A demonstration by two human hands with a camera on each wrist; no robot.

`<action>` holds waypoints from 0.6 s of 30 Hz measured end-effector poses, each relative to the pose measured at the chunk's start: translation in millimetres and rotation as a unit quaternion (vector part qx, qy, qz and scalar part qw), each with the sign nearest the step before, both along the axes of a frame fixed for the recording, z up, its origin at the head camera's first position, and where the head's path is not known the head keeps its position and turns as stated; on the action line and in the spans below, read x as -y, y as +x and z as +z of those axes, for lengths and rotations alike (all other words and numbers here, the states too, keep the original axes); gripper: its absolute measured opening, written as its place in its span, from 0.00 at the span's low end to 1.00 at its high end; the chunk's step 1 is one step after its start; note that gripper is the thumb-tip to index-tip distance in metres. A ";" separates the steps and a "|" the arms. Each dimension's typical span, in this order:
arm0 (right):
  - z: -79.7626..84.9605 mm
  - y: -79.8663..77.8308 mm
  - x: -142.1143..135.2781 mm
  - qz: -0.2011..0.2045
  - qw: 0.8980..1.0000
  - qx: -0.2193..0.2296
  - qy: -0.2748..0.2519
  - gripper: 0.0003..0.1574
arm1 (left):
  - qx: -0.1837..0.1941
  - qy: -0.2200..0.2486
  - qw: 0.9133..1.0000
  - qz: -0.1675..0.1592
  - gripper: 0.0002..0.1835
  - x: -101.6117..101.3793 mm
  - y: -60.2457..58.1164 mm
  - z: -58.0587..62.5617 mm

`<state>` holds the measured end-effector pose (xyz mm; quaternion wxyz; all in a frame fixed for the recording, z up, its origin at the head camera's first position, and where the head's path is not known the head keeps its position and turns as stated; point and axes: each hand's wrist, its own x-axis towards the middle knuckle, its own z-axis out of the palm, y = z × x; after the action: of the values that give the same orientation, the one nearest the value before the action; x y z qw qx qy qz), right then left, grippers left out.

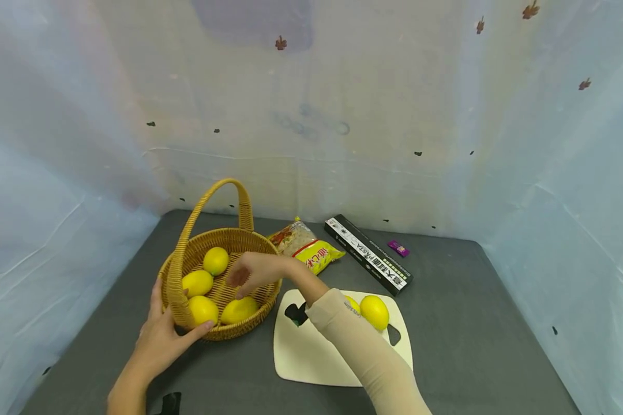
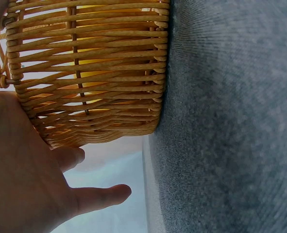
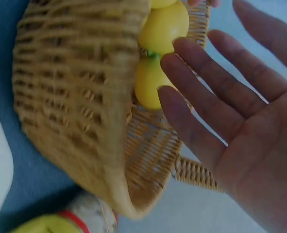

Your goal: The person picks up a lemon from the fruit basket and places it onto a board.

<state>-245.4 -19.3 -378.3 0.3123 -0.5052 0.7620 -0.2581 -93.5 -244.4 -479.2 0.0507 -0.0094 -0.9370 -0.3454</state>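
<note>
A woven wicker basket (image 1: 239, 237) with a tall arched handle stands at the left of the table. Several yellow lemons (image 1: 216, 261) lie inside it. My left hand (image 1: 156, 343) grips the basket's left rim by the handle's foot, its thumb along the near side; in the left wrist view, some fingers (image 2: 102, 195) stretch out beside the weave. Over the basket's inside hovers my right hand (image 1: 256, 271), holding nothing. The right wrist view shows its fingers (image 3: 206, 104) loosely extended near the lemons (image 3: 163, 30). On a white cutting board (image 1: 311, 363) sit a lemon (image 1: 374, 312) and another partly behind my sleeve.
Behind the board lie a yellow-and-clear food packet (image 1: 308, 245) and a long black pasta box (image 1: 368, 253). A small purple packet (image 1: 398, 248) is farther right. Pale plastic sheeting (image 1: 311, 132) surrounds the grey tabletop (image 1: 462, 323).
</note>
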 end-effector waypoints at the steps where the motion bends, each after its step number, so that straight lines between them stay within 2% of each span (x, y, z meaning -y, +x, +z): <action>1: -1.5 0.6 3.2 0.005 1.000 0.008 0.008 0.25 | 0.000 0.000 1.000 0.000 0.54 -0.2 -0.1 0.0; 4: -4.2 1.9 13.5 0.015 0.998 0.018 0.056 0.27 | 0.000 0.001 1.000 0.001 0.54 -0.7 -0.3 0.1; 10: 2.4 4.6 36.0 0.027 0.985 -0.013 0.172 0.27 | 0.009 0.000 1.000 0.002 0.55 -1.3 -0.6 0.8; 18: 3.6 9.4 57.1 -0.056 0.957 0.024 0.282 0.20 | 0.010 -0.005 1.000 0.003 0.55 -0.8 -0.1 0.4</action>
<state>-235.9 -76.4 -374.7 0.4456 -0.3468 0.8230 -0.0614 -93.6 -243.6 -478.9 0.0426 -0.0033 -0.9391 -0.3410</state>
